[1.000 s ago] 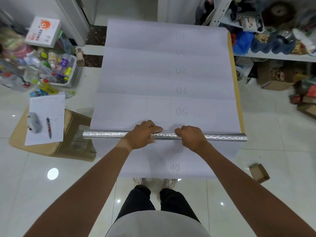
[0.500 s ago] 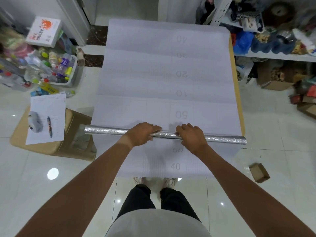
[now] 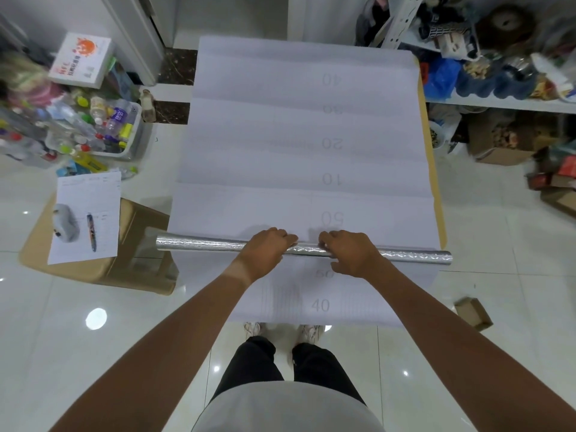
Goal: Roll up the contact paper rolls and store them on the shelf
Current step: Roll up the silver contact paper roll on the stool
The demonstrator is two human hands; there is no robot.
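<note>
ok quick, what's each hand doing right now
Left hand: closed over the silver roll, near its middle.
Right hand: closed over the same roll, just beside the left.

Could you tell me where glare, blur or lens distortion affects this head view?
In the head view, ceiling lights glare as bright spots on the glossy floor tiles; the silver roll shows soft highlights; the cluttered shelf at the upper right is smeared by blur; the wide-angle lens bows the frame's edges, and the forearms look stretched.
</note>
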